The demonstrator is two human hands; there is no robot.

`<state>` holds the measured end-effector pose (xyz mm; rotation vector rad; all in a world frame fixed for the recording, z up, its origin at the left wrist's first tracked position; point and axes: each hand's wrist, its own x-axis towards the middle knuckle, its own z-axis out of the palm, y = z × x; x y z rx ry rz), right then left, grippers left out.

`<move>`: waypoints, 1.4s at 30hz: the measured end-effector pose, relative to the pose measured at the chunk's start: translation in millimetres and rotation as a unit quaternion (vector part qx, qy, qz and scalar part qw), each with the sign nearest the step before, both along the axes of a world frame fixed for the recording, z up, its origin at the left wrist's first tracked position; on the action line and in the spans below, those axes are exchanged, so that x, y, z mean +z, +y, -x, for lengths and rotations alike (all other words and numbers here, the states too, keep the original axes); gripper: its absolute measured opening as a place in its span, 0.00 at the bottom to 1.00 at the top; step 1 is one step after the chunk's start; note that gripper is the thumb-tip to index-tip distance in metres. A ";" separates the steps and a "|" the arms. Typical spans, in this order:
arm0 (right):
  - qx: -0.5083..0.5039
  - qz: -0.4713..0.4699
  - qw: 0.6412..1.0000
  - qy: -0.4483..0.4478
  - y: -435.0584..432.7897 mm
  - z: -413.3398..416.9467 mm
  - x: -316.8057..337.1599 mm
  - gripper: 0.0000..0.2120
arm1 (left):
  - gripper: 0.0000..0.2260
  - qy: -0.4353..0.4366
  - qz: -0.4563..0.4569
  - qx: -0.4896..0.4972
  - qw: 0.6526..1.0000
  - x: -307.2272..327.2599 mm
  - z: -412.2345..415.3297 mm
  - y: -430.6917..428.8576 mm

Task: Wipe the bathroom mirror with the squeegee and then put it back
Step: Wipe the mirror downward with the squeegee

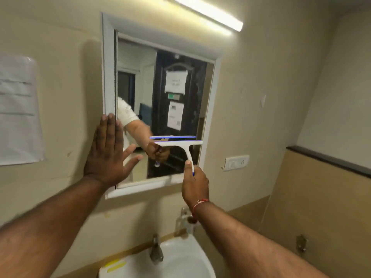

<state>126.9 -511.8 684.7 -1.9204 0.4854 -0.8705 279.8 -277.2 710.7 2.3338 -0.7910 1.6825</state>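
Observation:
A white-framed bathroom mirror [180, 87] hangs on the beige wall ahead of me. My right hand [194, 183] grips the handle of a white squeegee [180, 144] with a blue blade edge. Its blade lies flat and level against the lower right part of the glass. My left hand [108, 155] is spread flat with fingers apart, pressed on the mirror's lower left frame and glass. The mirror reflects my arm, the squeegee and a dark door with papers on it.
A white sink [180, 263] with a metal tap [156, 249] sits below the mirror. A second tap fitting [185, 220] is on the wall above it. A switch plate [235, 162] is right of the mirror, a paper sheet [18, 109] left, a tube light [208, 13] above.

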 end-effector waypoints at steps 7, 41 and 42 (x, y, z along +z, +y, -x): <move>-0.013 0.036 0.994 -0.098 -18.5 -17.3 174.4 0.27 | 0.51 -0.032 0.044 -0.047 0.997 112.9 -1.6 -7.0; -0.040 0.061 0.987 -0.140 -22.6 -59.9 256.2 0.23 | 0.52 -0.081 0.058 -0.012 0.995 208.4 -20.3 -10.4; -0.038 0.061 0.988 -0.136 -23.7 -58.6 250.3 0.23 | 0.52 -0.077 0.061 -0.016 0.995 206.8 -20.0 -10.9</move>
